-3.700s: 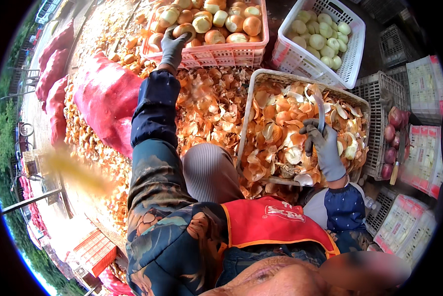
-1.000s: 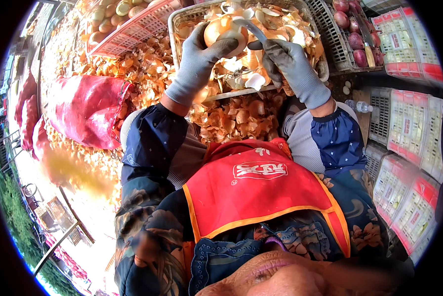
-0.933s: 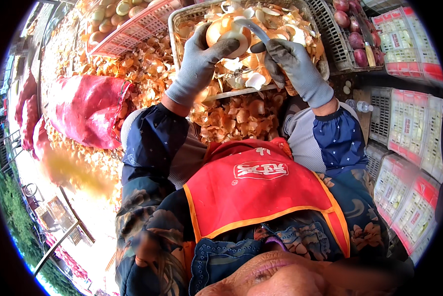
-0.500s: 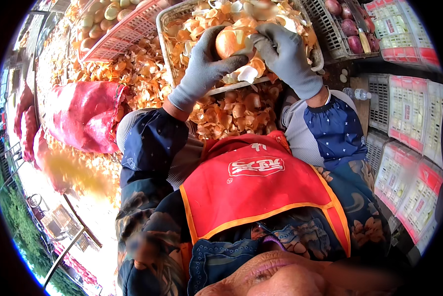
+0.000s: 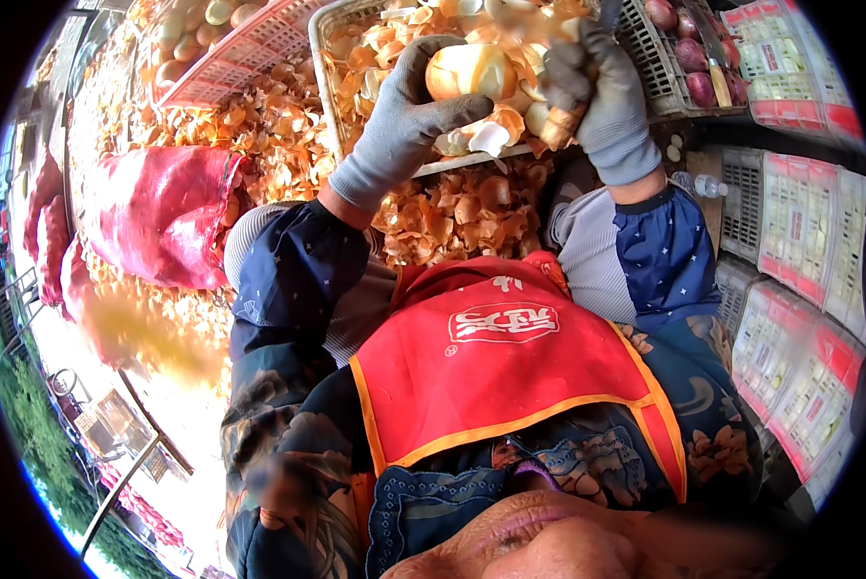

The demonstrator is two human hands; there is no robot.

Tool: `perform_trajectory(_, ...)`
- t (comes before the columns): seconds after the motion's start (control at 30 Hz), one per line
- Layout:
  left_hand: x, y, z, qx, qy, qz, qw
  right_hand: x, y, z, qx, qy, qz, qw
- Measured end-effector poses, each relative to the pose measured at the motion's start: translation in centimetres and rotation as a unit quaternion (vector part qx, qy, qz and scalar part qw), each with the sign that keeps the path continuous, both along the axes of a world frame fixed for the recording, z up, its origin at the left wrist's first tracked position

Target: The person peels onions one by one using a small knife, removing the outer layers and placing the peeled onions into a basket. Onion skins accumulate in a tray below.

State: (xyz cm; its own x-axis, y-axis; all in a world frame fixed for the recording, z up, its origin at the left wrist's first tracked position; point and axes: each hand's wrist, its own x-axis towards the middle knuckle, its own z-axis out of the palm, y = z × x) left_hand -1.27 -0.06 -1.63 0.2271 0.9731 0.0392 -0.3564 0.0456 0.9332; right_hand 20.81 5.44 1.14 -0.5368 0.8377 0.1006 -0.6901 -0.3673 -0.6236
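My left hand [image 5: 413, 111], in a grey work glove, is wrapped round a partly peeled onion [image 5: 471, 72] over a white crate [image 5: 326, 96] full of peels and scraps. My right hand [image 5: 606, 106], also gloved, grips a knife by its wooden handle [image 5: 560, 125], to the right of the onion and apart from it; the blade is blurred and hard to make out. Loose peels [image 5: 462, 217] lie heaped below the crate, between my legs.
A pink crate of onions [image 5: 235, 68] stands upper left; a red mesh sack [image 5: 158, 222] lies left. At upper right, a crate holds red onions [image 5: 693, 58] and another knife [image 5: 717, 82]. A water bottle [image 5: 708, 185] and stacked pale crates [image 5: 795, 227] are at right.
Earlier my left hand was at the onion crate; it came down over the peel crate with an onion. In the last half second my right hand moved up and rightward, away from the onion.
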Motion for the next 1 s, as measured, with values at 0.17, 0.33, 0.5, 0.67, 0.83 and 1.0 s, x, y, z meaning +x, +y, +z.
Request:
perform_trajectory(0.17, 0.0, 0.2, 0.5, 0.038, 0.006, 0.043, 0.998, 1.5, 1.9, -0.7, 0.176, -0.478, -0.248, 0.824)
perform_trajectory(0.33, 0.0, 0.4, 1.2, -0.017, -0.081, 0.039, 0.996, 0.0, 0.0, 0.3, 0.455, -0.563, -0.216, 0.656)
perform_trajectory(0.5, -0.6, 0.4, 1.1, -0.014, -0.014, 0.061, 0.998, -0.5, -1.5, 1.1, 0.595, -0.554, -0.178, 0.554)
perform_trajectory(0.67, -1.4, 0.4, 1.1, -0.004, 0.023, 0.044, 0.999, 0.2, -1.3, 1.6, 0.646, -0.598, -0.175, 0.441)
perform_trajectory(0.83, -1.9, 0.3, 1.6, -0.011, 0.053, 0.016, 0.998, 0.4, -1.1, 1.9, 0.666, -0.591, -0.187, 0.415)
perform_trajectory(1.0, -2.4, 0.4, 2.9, -0.017, 0.127, -0.046, 0.991, 0.5, -1.1, 1.7, 0.679, -0.579, -0.201, 0.403)
